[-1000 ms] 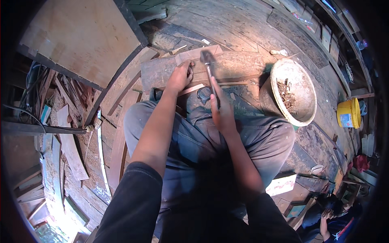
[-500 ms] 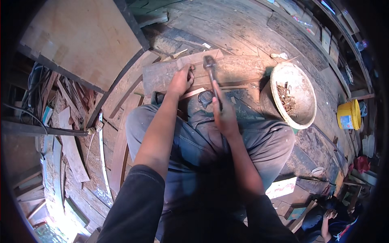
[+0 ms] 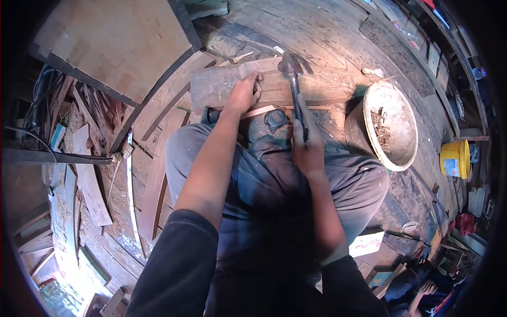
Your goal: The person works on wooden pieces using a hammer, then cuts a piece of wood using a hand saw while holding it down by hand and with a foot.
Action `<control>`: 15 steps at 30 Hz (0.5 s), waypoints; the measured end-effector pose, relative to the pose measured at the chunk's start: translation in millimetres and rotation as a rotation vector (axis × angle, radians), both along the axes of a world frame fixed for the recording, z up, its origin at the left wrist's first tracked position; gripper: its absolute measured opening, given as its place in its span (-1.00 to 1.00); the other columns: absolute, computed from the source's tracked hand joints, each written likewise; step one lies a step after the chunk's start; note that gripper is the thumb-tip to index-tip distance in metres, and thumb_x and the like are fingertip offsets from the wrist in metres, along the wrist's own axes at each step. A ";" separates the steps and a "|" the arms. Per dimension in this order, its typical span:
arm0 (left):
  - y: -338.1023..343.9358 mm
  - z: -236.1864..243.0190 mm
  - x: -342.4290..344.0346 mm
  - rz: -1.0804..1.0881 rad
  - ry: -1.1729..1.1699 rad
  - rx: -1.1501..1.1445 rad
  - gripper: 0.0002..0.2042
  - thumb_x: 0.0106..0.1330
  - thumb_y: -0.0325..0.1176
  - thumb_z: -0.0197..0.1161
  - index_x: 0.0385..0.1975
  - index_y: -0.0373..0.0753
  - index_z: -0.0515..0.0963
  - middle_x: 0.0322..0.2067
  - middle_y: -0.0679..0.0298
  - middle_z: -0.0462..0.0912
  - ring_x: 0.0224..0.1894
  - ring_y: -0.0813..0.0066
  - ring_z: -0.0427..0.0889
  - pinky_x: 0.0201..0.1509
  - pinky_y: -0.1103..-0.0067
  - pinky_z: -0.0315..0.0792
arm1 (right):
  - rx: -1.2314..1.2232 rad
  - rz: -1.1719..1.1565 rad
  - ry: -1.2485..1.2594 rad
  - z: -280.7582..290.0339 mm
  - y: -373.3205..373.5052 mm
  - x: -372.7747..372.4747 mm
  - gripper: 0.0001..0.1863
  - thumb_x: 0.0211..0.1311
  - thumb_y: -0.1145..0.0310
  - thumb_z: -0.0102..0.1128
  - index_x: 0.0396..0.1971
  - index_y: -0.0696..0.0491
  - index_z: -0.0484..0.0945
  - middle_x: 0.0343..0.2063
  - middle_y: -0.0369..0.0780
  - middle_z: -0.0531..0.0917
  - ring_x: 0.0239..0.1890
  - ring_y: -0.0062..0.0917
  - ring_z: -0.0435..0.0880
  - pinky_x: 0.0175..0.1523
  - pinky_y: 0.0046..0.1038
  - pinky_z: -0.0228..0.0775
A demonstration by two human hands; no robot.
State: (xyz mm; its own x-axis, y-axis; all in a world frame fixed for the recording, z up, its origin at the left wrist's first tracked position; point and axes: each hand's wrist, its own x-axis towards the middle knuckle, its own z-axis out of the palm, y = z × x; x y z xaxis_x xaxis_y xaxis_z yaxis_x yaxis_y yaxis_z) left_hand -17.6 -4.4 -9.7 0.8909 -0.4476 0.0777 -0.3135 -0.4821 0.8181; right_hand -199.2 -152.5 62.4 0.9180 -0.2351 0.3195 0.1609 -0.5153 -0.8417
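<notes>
My right hand is closed around the handle of a claw hammer. The hammer's head is over the far side of a wooden plank, with the claw turned to the right. On the left part of that plank rests my left hand, its fingers curled together beside a thinner wood piece lying along the far edge. Whatever those fingers pinch, if anything, is too small to make out. A dark tape measure sits just in front of the plank, between my forearms.
To the right stands a whitish bucket with nails or similar small bits inside. A yellow bucket is farther right. Wood offcuts and a pale panel are at the left. Another person's hand shows at lower right.
The hammer head has swung to the right and its claw now shows. My left hand stays at the plank. The whole view has shifted slightly.
</notes>
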 end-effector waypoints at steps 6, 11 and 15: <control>0.0 3.9 4.0 -0.002 -0.096 0.008 -0.70 0.15 -0.58 0.22 -0.11 -0.23 0.45 -0.44 0.09 0.63 -0.31 0.07 0.66 -0.17 0.33 0.50 | 0.044 0.013 0.078 -20.1 -5.1 6.6 -0.51 0.41 0.47 -0.08 0.33 0.10 0.31 0.28 0.04 0.39 0.35 -0.21 0.35 0.39 -0.31 0.12; 1.5 2.8 4.1 0.011 0.029 -0.024 -0.72 0.16 -0.55 0.24 -0.12 -0.23 0.47 -0.36 0.11 0.66 -0.28 0.13 0.67 -0.14 0.39 0.51 | 0.462 -0.151 0.317 -22.2 -33.5 -4.0 -0.48 0.50 0.38 -0.18 0.42 -0.03 0.16 -0.53 -0.21 0.56 -0.65 -0.57 0.51 -0.54 -0.49 0.43; -1.0 4.6 4.4 -0.118 -0.031 0.087 -0.69 0.14 -0.55 0.26 -0.09 -0.21 0.48 -0.39 0.18 0.67 -0.27 0.25 0.68 -0.13 0.41 0.52 | 0.731 -0.234 0.264 -38.2 -36.1 1.7 -0.44 0.54 0.34 -0.19 0.47 -0.15 0.00 -0.68 -0.37 0.31 -0.80 -0.71 0.23 -0.74 -0.61 0.18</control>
